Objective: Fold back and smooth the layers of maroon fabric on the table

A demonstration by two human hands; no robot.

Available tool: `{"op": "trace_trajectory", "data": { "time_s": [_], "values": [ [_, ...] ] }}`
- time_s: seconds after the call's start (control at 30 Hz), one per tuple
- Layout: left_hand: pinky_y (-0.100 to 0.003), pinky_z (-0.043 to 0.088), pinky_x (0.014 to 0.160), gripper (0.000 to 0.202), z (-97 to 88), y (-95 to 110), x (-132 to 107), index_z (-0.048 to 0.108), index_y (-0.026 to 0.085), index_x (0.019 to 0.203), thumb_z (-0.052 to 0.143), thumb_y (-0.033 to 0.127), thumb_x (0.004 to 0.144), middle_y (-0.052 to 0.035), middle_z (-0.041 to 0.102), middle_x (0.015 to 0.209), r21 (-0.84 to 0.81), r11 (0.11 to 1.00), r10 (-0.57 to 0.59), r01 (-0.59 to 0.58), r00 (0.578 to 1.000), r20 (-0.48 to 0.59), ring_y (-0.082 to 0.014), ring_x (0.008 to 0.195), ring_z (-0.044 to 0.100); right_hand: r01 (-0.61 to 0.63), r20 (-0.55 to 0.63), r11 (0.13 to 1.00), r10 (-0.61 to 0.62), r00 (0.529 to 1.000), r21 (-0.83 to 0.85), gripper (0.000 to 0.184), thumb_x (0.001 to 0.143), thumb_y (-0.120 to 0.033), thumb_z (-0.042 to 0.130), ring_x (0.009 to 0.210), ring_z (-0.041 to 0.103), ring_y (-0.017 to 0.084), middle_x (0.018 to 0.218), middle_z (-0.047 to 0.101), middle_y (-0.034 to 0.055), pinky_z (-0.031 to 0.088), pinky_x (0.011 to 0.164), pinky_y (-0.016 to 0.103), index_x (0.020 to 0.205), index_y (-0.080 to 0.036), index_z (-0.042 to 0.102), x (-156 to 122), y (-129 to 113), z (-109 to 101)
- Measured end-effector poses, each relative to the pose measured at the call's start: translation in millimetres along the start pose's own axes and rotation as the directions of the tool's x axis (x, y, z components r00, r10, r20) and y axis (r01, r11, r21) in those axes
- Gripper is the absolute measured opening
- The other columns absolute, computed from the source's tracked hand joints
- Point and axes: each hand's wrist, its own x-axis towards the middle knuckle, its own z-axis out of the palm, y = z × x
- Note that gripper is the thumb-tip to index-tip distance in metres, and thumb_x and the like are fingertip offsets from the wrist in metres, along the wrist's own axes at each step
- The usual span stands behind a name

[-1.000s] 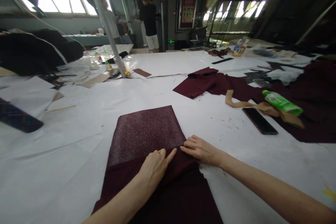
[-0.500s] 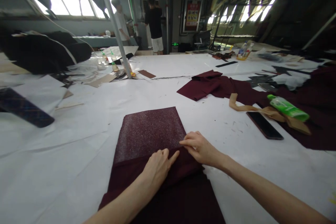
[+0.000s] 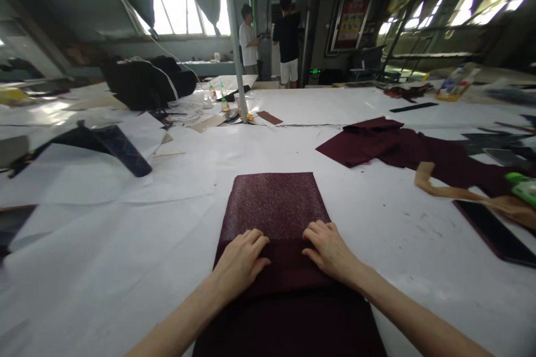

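Observation:
A maroon cloth stack point(image 3: 276, 201) lies in front of me, with its speckled side facing up at the far end. Its nearer part is a plain maroon fold point(image 3: 288, 265), whose edge runs across the stack. On the left end of that edge rests my left hand point(image 3: 245, 259), fingers bent over the cloth and thumb apart. My right hand point(image 3: 329, 248) lies at the right end in much the same way, its thumb spread from the fingers. Both hands press on the cloth without a visible grip. Dark cloth point(image 3: 288, 323) extends toward me beneath the fold.
More maroon cloth point(image 3: 377, 142) lies at the right, near a tan strip point(image 3: 456, 189), a phone point(image 3: 498, 231) and a green bottle point(image 3: 523, 187). A dark patterned piece point(image 3: 123, 150) sits at the left. A pole point(image 3: 234, 39) rises from the white table point(image 3: 176, 256). Two people stand far back.
My left hand has shifted from the middle of the fold to its left side. My right hand has loosened its pinch at the right edge and settled on the cloth. The view has turned left.

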Motion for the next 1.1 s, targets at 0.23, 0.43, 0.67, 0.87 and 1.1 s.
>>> {"op": "trace_trajectory", "data": {
  "time_s": [0.23, 0.43, 0.67, 0.87, 1.1],
  "values": [
    [-0.039, 0.042, 0.089, 0.019, -7.6, 0, 7, 0.057, 0.02, 0.098, 0.064, 0.019, 0.081, -0.003, 0.055, 0.115, 0.034, 0.998, 0.05, -0.049, 0.998, -0.033, -0.0227, 0.102, 0.051, 0.087, 0.164, 0.994, -0.096, 0.982, 0.061, 0.014, 0.076, -0.005, 0.057, 0.084, 0.048, 0.015, 0.085, 0.057, 0.0, 0.031, 0.079, 0.032, 0.074, -0.016, 0.05, -9, -29, -29],
    [-0.035, 0.044, 0.081, 0.01, -16.9, 31, -35, 0.055, 0.018, 0.094, 0.047, 0.013, 0.089, -0.0056, 0.059, 0.107, 0.145, 0.943, 0.287, -0.301, 0.951, 0.113, -0.0201, 0.091, 0.055, -0.092, 0.275, 0.901, -0.031, 0.961, 0.423, 0.008, 0.082, -0.02, 0.06, 0.063, 0.049, 0.01, 0.07, 0.057, -0.0034, 0.035, 0.057, 0.022, 0.075, -0.019, 0.057, 0, -30, -65],
    [-0.03, 0.045, 0.066, 0.011, 23.2, 47, -66, 0.058, 0.019, 0.085, 0.055, 0.027, 0.09, -0.0038, 0.064, 0.106, 0.136, 0.903, 0.387, -0.408, 0.909, 0.156, -0.0197, 0.086, 0.06, 0.006, 0.043, 0.964, -0.018, 0.999, 0.264, 0.009, 0.079, -0.01, 0.063, 0.078, 0.053, 0.013, 0.085, 0.059, 0.0001, 0.036, 0.073, 0.026, 0.078, -0.018, 0.06, 47, -45, 4],
    [-0.02, 0.047, 0.077, 0.009, 2.7, 27, -50, 0.057, 0.023, 0.098, 0.055, 0.021, 0.09, 0.0018, 0.061, 0.094, -0.489, 0.872, 0.003, -0.02, 0.999, -0.035, -0.0111, 0.085, 0.059, 0.022, -0.096, 0.982, -0.004, 0.995, 0.188, 0.008, 0.081, -0.01, 0.061, 0.089, 0.049, 0.018, 0.087, 0.056, 0.0015, 0.03, 0.08, 0.033, 0.08, -0.017, 0.056, 45, -52, 45],
    [-0.038, 0.039, 0.1, 0.033, -5.4, -17, 2, 0.058, 0.022, 0.104, 0.071, 0.017, 0.075, -0.0027, 0.05, 0.125, -0.151, 0.989, -0.035, 0.009, 0.985, -0.168, -0.0208, 0.115, 0.046, 0.253, -0.204, 0.96, -0.226, 0.953, 0.12, 0.01, 0.089, -0.011, 0.047, 0.09, 0.045, 0.019, 0.089, 0.055, 0.004, 0.027, 0.084, 0.037, 0.085, -0.017, 0.053, 32, -54, 50]
  ]
}}
